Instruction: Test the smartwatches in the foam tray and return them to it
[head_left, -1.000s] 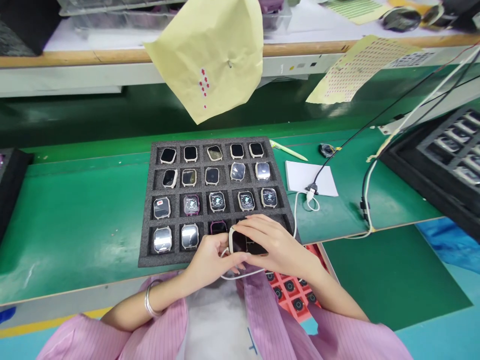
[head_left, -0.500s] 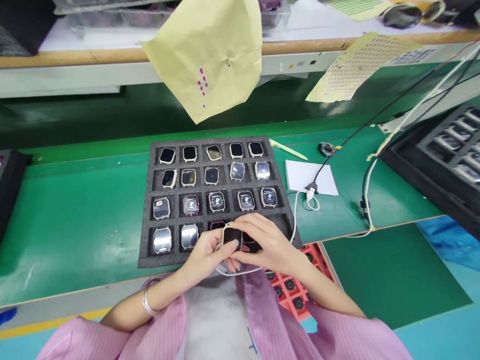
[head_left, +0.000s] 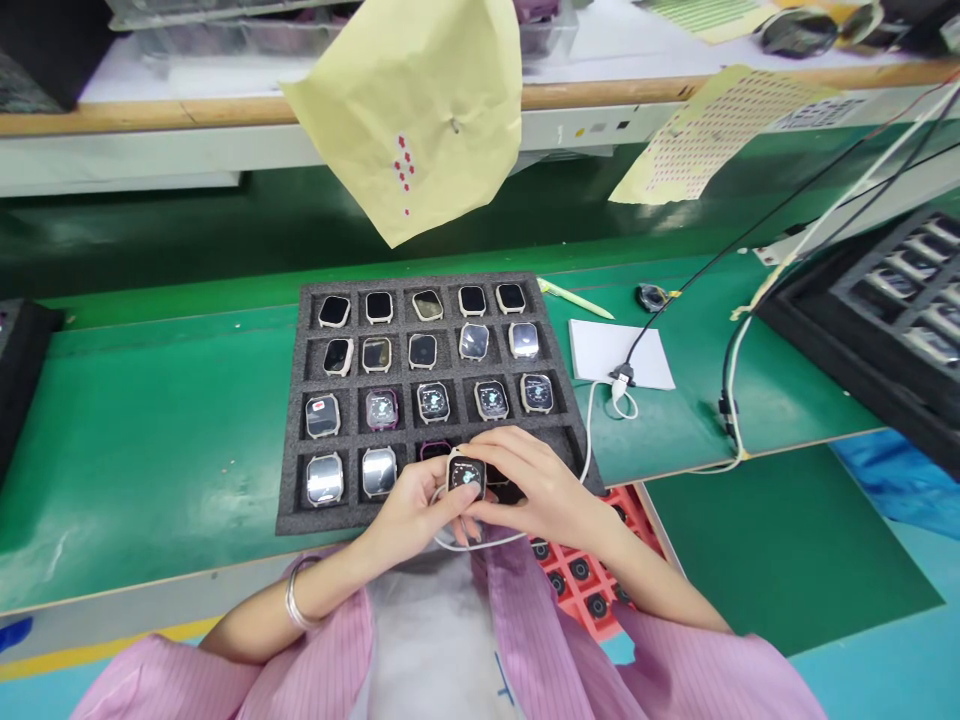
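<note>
A smartwatch (head_left: 466,474) without a strap is held between both my hands over the front of a grey foam tray (head_left: 405,436); its screen is lit with a dial. My left hand (head_left: 420,503) grips it from the left, thumb across the lower screen. From the right, my right hand (head_left: 525,485) has its fingers closed at the watch's edge. A white cable (head_left: 487,545) loops under the hands; its end by the watch is hidden. Several more watch bodies, such as a purple one (head_left: 382,409), lie in the tray's compartments, a few with lit screens.
Right of the tray lie a green pen (head_left: 576,298), a white pad (head_left: 656,358) with a cable connector (head_left: 621,380) on it, and a small black coil (head_left: 654,297). A red tray (head_left: 581,585) sits below the table edge. Another black tray (head_left: 892,310) stands far right.
The held watch's screen has gone from dark to lit, with a dial showing. Both hands have stayed nearly in place.
</note>
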